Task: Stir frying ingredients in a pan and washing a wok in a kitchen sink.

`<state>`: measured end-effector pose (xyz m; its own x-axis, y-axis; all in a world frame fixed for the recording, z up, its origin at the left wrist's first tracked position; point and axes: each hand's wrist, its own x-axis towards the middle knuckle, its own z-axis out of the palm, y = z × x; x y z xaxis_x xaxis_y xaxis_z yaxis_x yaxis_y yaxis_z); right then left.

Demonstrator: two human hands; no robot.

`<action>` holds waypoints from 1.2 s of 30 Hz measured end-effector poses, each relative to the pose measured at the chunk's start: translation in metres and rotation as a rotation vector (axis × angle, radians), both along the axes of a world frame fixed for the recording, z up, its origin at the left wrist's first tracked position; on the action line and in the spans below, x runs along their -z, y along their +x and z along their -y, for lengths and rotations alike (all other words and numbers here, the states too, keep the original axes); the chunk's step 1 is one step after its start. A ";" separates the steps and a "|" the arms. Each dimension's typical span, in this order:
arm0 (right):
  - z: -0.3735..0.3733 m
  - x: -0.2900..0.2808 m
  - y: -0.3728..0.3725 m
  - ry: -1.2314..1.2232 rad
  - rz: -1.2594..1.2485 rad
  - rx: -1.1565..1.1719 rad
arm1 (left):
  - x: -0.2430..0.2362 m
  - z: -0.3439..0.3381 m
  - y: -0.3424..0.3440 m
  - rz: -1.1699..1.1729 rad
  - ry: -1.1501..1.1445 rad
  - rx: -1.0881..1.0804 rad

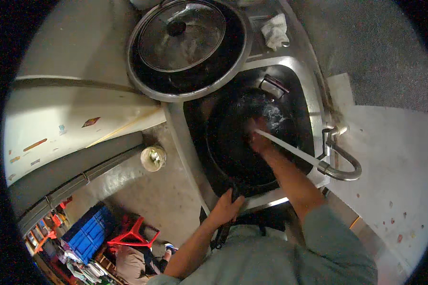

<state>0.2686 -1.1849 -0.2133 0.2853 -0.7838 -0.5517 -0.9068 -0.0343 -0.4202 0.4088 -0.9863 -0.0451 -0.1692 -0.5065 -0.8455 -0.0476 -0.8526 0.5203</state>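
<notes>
A black wok rests in the steel sink, and its long handle reaches over the front edge toward my body. My left hand is wrapped round that handle. Inside the wok is my right hand, low over the dark bottom; its fingers are dim and smeared, so whatever it holds does not show. From the curved faucet on the right, a stream of water falls by my right hand. Wet, bright splashes show on the wok's far side, near a loop-shaped part.
A large black pan with a glass lid stands beyond the sink's left corner. A white cloth lies on the far ledge. On the floor at left are a small bin, a red stool and a blue crate.
</notes>
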 end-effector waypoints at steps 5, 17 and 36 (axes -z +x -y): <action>-0.049 -0.018 -0.011 -0.138 0.110 -0.205 | -0.005 0.013 0.002 -0.001 0.013 0.031; -0.052 -0.005 0.013 -0.325 0.049 -0.360 | -0.016 0.026 -0.003 -0.001 0.072 0.044; 0.038 0.023 -0.020 -0.332 0.320 0.244 | -0.005 0.015 -0.011 0.038 0.022 0.068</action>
